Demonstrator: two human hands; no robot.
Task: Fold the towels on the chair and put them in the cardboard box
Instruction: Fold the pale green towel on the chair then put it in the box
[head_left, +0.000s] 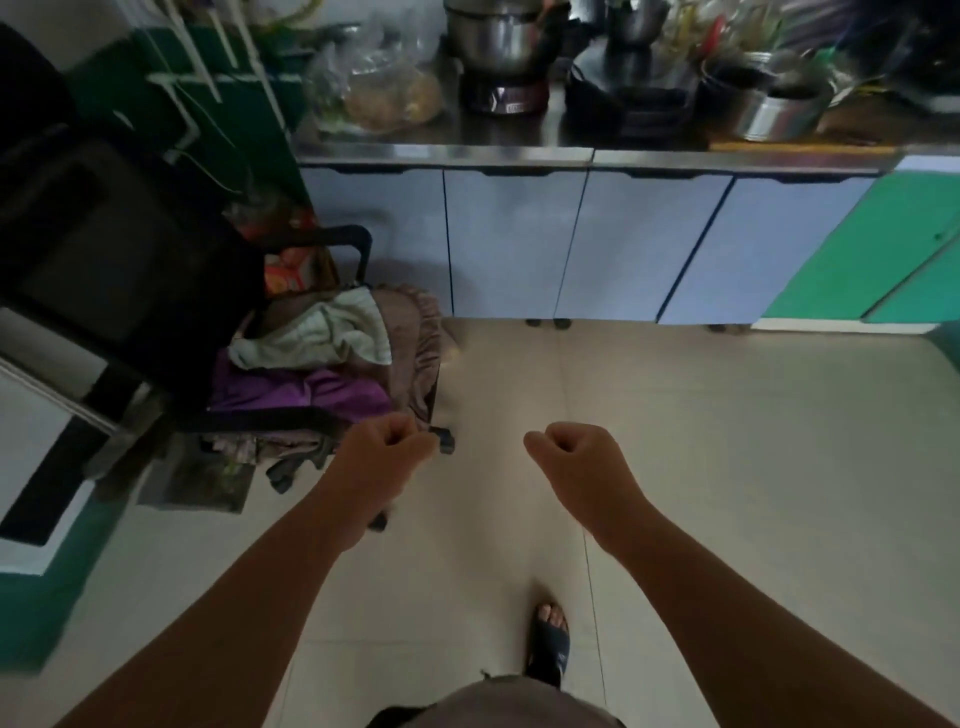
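Both hands are held out in front of the person, curled into loose fists and holding nothing. The left hand (388, 446) hovers just beside the front edge of the black chair (130, 270), and the right hand (576, 451) hangs over the pale tiled floor (727, 441), well apart from the left. On the chair seat lies a heap of unfolded towels: a pale green-white towel (322, 335) on top, a purple towel (306, 391) under it, and a brownish towel (410, 343) draped over the seat's far side. Beyond stands a steel counter (519, 150) with pale cabinet doors, carrying a metal pot (491, 39) and bowls. 1 sandalled foot (550, 642) shows below.
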